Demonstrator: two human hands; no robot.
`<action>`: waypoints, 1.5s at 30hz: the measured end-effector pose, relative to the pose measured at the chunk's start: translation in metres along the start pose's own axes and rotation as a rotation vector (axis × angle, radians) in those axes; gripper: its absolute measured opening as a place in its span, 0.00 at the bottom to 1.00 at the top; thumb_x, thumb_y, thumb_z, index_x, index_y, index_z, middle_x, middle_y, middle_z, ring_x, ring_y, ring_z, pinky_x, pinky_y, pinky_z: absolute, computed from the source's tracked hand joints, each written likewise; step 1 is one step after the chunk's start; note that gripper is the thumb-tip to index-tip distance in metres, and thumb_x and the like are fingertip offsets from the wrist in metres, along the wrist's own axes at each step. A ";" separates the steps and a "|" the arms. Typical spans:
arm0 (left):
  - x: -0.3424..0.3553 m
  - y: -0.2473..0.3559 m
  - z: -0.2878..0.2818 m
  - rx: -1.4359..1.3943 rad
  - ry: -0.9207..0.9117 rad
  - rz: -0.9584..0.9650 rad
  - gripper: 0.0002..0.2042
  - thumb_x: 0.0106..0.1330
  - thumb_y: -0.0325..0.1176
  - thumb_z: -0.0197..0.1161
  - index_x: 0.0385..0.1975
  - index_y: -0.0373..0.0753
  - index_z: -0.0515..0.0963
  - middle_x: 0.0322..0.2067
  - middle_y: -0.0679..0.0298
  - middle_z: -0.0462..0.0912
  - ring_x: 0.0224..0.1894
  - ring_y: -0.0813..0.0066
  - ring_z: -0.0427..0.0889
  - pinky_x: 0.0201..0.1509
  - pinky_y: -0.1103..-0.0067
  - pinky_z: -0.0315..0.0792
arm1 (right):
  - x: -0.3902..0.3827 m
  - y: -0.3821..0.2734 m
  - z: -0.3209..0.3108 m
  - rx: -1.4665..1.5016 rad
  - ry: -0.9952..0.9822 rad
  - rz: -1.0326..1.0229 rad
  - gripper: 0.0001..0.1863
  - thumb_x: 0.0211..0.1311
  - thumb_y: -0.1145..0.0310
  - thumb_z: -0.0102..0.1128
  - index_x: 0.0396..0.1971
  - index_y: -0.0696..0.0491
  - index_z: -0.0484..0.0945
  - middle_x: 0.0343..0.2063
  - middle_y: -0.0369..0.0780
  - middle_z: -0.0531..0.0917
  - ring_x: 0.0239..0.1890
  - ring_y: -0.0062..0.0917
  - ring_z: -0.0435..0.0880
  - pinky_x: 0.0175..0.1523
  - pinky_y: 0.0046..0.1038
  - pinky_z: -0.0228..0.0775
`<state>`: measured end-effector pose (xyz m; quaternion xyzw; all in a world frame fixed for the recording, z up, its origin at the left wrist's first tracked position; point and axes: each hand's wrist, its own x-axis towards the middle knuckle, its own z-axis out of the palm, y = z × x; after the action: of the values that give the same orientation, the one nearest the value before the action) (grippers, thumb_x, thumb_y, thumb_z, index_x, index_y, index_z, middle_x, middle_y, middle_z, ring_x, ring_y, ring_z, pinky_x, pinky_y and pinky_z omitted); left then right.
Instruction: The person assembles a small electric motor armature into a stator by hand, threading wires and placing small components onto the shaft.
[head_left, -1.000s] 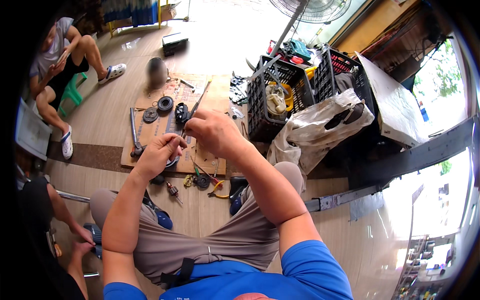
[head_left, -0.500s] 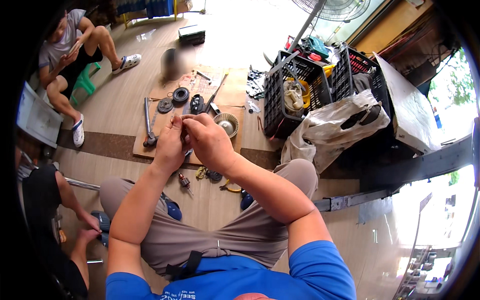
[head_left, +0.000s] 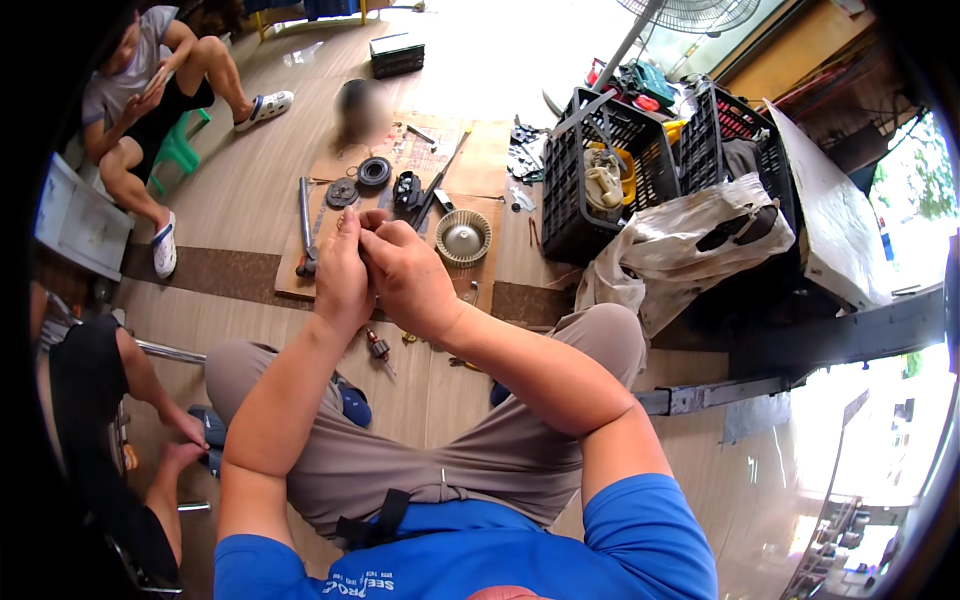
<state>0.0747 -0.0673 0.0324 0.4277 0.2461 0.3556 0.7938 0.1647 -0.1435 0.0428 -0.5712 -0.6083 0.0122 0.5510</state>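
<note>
My left hand (head_left: 343, 275) and my right hand (head_left: 412, 280) are raised together above a cardboard sheet, fingers closed and touching. Between the fingertips there is something small, mostly hidden, that I cannot make out. Just beyond them on the cardboard (head_left: 478, 187) lie a dark round disc (head_left: 341, 192), a black ring-shaped part (head_left: 374, 172), and a black housing part (head_left: 407, 190). A hammer (head_left: 306, 228) rests left of my hands, a pale finned blower wheel (head_left: 464, 238) to their right. A motor armature (head_left: 379, 349) is on the floor below my wrists.
Black plastic crates (head_left: 570, 225) filled with tools and parts stand at the right, a dirty white cloth bag (head_left: 670, 240) draped against them. A seated person (head_left: 135, 95) is at the far left, another person's legs (head_left: 160, 430) nearer. A metal beam (head_left: 700, 395) reaches in from the right.
The whole view has shifted slightly, with the floor items lower or farther right. My hands stay joined, with small finger movements; my right forearm now covers more of the yellow-handled pliers.
</note>
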 end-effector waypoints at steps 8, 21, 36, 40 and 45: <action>0.014 0.031 -0.015 -0.191 0.153 -0.007 0.18 0.78 0.49 0.43 0.39 0.41 0.73 0.23 0.70 0.71 0.27 0.78 0.70 0.37 0.80 0.69 | -0.012 0.001 0.003 -0.162 -0.209 0.152 0.06 0.63 0.73 0.58 0.38 0.54 0.80 0.34 0.45 0.80 0.36 0.42 0.82 0.40 0.36 0.75; 0.016 0.037 -0.020 0.522 0.125 -0.150 0.16 0.78 0.48 0.45 0.33 0.43 0.70 0.16 0.76 0.60 0.13 0.88 0.55 0.13 0.85 0.49 | 0.013 0.003 -0.041 -0.374 -0.804 0.037 0.07 0.63 0.65 0.57 0.33 0.51 0.81 0.33 0.40 0.79 0.35 0.39 0.82 0.39 0.37 0.74; -0.003 0.027 -0.013 0.322 -0.458 -0.587 0.16 0.77 0.48 0.45 0.35 0.42 0.71 0.18 0.69 0.71 0.14 0.86 0.62 0.15 0.87 0.53 | 0.026 0.019 -0.074 -0.252 -0.589 0.032 0.08 0.60 0.62 0.62 0.32 0.50 0.81 0.31 0.40 0.78 0.35 0.40 0.81 0.40 0.37 0.73; -0.006 0.030 -0.004 0.450 -0.519 -0.579 0.12 0.76 0.43 0.52 0.35 0.41 0.73 0.17 0.74 0.68 0.15 0.88 0.61 0.16 0.86 0.54 | 0.023 0.021 -0.075 -0.256 -0.571 0.025 0.08 0.59 0.62 0.62 0.31 0.51 0.80 0.30 0.40 0.78 0.35 0.41 0.81 0.39 0.37 0.73; -0.011 0.023 0.004 0.642 -0.431 -0.508 0.14 0.76 0.41 0.52 0.31 0.39 0.76 0.16 0.77 0.65 0.16 0.89 0.60 0.18 0.86 0.55 | 0.023 0.022 -0.075 -0.275 -0.552 -0.007 0.07 0.60 0.64 0.62 0.30 0.51 0.80 0.31 0.41 0.78 0.35 0.41 0.81 0.39 0.37 0.73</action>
<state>0.0624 -0.0693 0.0553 0.6422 0.2704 -0.0416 0.7161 0.2370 -0.1655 0.0729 -0.6132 -0.7330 0.0824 0.2827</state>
